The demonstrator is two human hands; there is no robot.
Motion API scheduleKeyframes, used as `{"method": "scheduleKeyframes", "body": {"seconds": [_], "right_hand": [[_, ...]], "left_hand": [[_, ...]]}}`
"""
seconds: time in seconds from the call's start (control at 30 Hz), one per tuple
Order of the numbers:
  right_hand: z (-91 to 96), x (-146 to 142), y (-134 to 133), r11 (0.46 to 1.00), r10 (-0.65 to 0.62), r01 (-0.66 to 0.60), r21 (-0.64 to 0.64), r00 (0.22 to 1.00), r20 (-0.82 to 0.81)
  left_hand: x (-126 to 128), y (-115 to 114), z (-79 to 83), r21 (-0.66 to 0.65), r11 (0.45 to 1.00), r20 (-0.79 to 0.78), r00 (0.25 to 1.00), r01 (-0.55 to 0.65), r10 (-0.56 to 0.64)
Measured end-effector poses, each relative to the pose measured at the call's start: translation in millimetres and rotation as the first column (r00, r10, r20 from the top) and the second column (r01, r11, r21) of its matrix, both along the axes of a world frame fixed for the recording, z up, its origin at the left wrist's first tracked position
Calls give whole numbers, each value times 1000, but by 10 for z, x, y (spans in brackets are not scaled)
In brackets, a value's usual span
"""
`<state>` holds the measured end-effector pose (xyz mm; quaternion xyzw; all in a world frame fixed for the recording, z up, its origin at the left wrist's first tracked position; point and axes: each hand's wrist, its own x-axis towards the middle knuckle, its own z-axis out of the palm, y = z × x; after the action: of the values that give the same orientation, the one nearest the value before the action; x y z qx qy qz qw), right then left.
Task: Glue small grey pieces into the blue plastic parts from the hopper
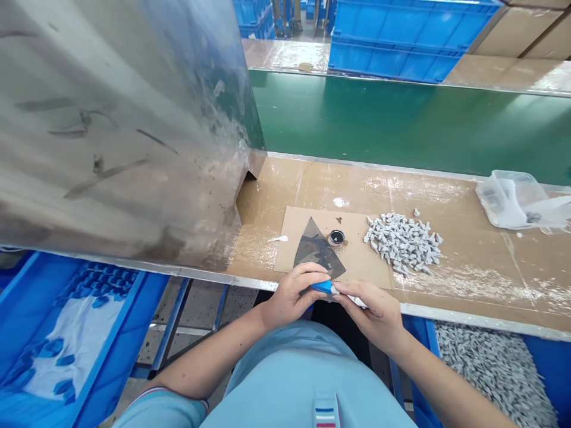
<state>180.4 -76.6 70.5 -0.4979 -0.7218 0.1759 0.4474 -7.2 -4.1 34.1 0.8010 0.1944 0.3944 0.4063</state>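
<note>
While the left hand (292,292) is gripping a blue piece (321,286) between thumb and curled fingers, the right hand (372,309) is pinching a small pale part (335,290) at its right end. Both hands are meeting over the front edge of the table (464,238), just in front of a dark, pointed sheet (312,245). Striped in blue and red, a tab (326,410) is showing on the light-blue shirt (289,374). Beside the sheet, a small cup (336,238) of black liquid is standing on cardboard (366,255); grey pieces (404,242) are lying heaped to its right. Farther out, a clear container (513,202) is sitting near the green surface (379,119), and blue crates (401,35) are standing stacked beyond.
</note>
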Motion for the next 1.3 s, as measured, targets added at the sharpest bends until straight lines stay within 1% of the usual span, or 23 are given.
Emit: {"method": "scheduleKeyframes", "body": {"seconds": [0.07, 0.13, 0.23, 0.3, 0.37, 0.43, 0.5, 0.53, 0.57, 0.6, 0.63, 0.7, 0.77, 0.83, 0.87, 0.9, 0.97, 1.03, 1.2, 1.3], "right_hand": [[-13, -13, 7, 1000, -25, 25, -14, 1000, -5], [-41, -37, 12, 997, -56, 55, -51, 998, -21], [-86, -80, 8, 989, -75, 65, -134, 994, -75], [-100, -71, 9, 974, -61, 29, -227, 989, -134], [-83, 19, 41, 929, -64, -21, -370, 974, -217], [-24, 221, 139, 854, -136, -32, -520, 950, -281], [73, 524, 331, 775, -281, 28, -631, 911, -304], [127, 697, 465, 736, -367, 69, -673, 877, -311], [180, 873, 623, 696, -460, 113, -709, 828, -320], [229, 1042, 802, 663, -556, 165, -730, 761, -333], [271, 1196, 996, 654, -602, 205, -728, 724, -337], [335, 1443, 1397, 658, -647, 269, -703, 679, -347], [374, 1603, 1754, 676, -670, 329, -660, 648, -362], [384, 1700, 2002, 683, -692, 392, -616, 616, -375], [377, 1735, 2071, 681, -703, 420, -599, 604, -376], [361, 1768, 2100, 677, -712, 445, -587, 597, -369], [310, 1833, 2050, 661, -728, 484, -574, 600, -332], [244, 1903, 1892, 633, -743, 526, -569, 619, -254], [82, 2010, 1406, 523, -766, 665, -532, 641, 48], [-4, 1980, 1249, 486, -745, 719, -496, 638, 196]], "left_hand": [[3, 5, 2, -1, 999, 0, 999, -39, 39], [6, 1, 8, -20, 998, -10, 999, -53, 53], [15, -17, 20, -62, 998, -21, 999, -26, 25], [24, -35, 14, -100, 995, -36, 999, -3, 0], [28, -43, -12, -176, 984, -60, 998, -7, -4], [23, -22, -60, -265, 963, -80, 996, -51, 31], [10, 32, -119, -323, 937, -105, 989, -132, 103], [2, 66, -150, -340, 923, -122, 982, -180, 146], [-5, 101, -181, -358, 906, -137, 972, -227, 190], [-11, 133, -213, -378, 886, -148, 962, -268, 228], [-16, 160, -243, -399, 867, -156, 954, -299, 257], [-21, 191, -301, -428, 840, -156, 943, -334, 295], [-23, 196, -347, -427, 834, -154, 937, -348, 313], [-25, 187, -374, -412, 838, -155, 933, -359, 324], [-27, 181, -379, -405, 839, -155, 932, -362, 327], [-29, 176, -380, -401, 840, -157, 931, -365, 329], [-31, 172, -374, -399, 841, -160, 930, -366, 330], [-31, 175, -364, -399, 843, -163, 932, -362, 323], [-17, 182, -354, -382, 854, -172, 935, -353, 309], [-6, 174, -349, -361, 862, -177, 934, -356, 311]]}}
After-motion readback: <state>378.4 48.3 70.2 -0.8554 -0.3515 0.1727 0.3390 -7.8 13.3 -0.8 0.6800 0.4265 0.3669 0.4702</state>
